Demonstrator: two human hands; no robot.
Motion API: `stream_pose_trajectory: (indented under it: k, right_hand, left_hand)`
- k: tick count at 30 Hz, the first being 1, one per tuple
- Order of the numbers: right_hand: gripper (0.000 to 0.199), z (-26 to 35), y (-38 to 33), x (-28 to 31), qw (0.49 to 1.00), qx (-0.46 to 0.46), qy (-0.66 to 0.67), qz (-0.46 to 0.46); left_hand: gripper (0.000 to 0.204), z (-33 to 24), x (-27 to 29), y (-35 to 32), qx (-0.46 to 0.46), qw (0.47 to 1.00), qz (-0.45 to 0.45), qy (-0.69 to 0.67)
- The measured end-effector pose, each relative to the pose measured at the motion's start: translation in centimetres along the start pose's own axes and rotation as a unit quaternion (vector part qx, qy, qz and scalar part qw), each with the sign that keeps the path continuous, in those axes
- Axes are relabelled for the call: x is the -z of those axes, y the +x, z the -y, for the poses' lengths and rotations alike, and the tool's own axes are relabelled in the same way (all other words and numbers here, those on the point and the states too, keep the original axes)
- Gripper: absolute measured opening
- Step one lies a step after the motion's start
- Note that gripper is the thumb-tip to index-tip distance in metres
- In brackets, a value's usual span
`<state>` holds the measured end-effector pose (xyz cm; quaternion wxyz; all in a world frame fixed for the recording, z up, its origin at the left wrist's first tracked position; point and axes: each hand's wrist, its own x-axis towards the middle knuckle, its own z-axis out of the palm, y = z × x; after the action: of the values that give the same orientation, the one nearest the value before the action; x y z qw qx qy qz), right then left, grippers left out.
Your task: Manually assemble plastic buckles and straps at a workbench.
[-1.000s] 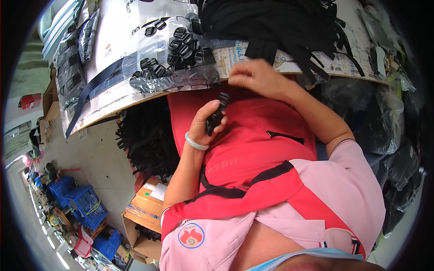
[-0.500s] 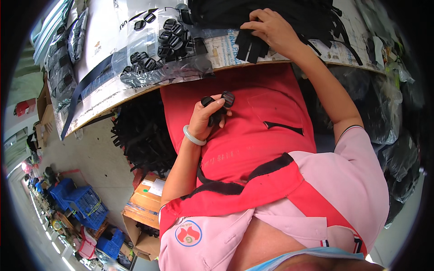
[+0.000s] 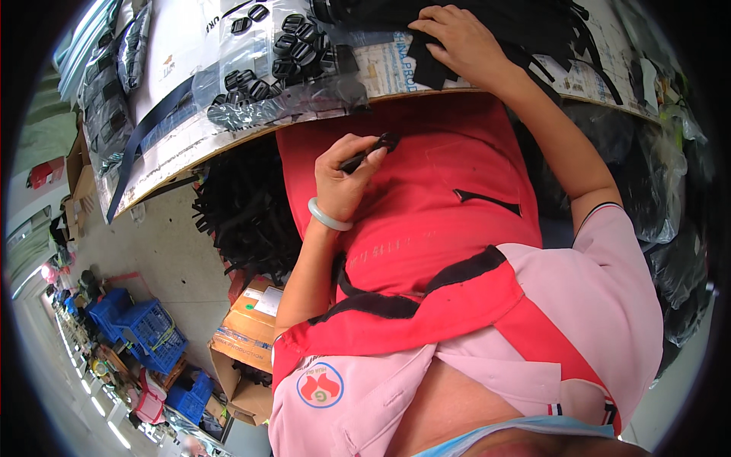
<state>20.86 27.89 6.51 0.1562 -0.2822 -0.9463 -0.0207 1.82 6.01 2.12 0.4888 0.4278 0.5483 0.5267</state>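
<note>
In front of my red apron [image 3: 426, 198], my left hand [image 3: 343, 179] is closed around black plastic strap buckles [image 3: 388, 142]. One buckle sticks out past the thumb and fingertips; how many the palm hides I cannot tell. My right hand [image 3: 470, 47] reaches to the worktable's edge, its fingers apart and lying over a bunch of black webbing straps [image 3: 432, 67]. The strap ends hang out below its fingers. Left of that hand, more loose black buckles [image 3: 301, 46] lie on a clear plastic bag [image 3: 320, 97].
The worktable [image 3: 173, 68] has a curved-looking front edge, with a dark strap [image 3: 148, 126] hanging over it. Bagged black parts [image 3: 106, 99] lie at its left end. Below are a pile of black straps [image 3: 247, 206], a cardboard box [image 3: 244, 327] and blue crates [image 3: 152, 335].
My left hand has risen slightly and turned, so its buckles show more edge-on. The right hand has shifted a little over the straps, its thumb and fingers spreading.
</note>
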Motion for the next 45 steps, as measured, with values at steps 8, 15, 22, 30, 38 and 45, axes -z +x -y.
stream_pose_trajectory:
  k: [8, 15, 22, 30, 38, 45]
  right_hand:
    - [0.028, -1.0, 0.4, -0.4, 0.999, 0.007, 0.024, 0.043]
    - [0.026, -2.3, -0.4, -3.1, 0.996, 0.08, -0.009, -0.04]
    - [0.018, -1.8, -0.2, -3.4, 0.993, 0.085, -0.011, -0.086]
    - [0.019, 8.3, -3.6, 3.9, 0.934, 0.164, 0.309, -0.08]
    - [0.009, 10.1, -4.6, 3.5, 0.854, -0.078, 0.515, -0.002]
    - [0.022, 6.5, -5.1, 2.8, 0.95, 0.031, 0.299, -0.085]
  left_hand:
    - [0.012, -2.3, -1.3, -0.9, 0.052, 0.995, 0.013, -0.088]
    - [0.015, -3.2, -1.6, -1.7, 0.062, 0.992, 0.063, -0.086]
    - [0.019, -2.3, -2.1, -2.2, 0.173, 0.961, 0.07, -0.204]
    - [0.018, -2.6, 0.2, -2.1, 0.114, 0.972, -0.079, -0.19]
    - [0.017, -5.3, 0.3, -1.4, 0.006, 0.989, 0.021, -0.144]
    - [0.017, -1.8, -0.6, 2.8, -0.09, 0.994, 0.012, 0.054]
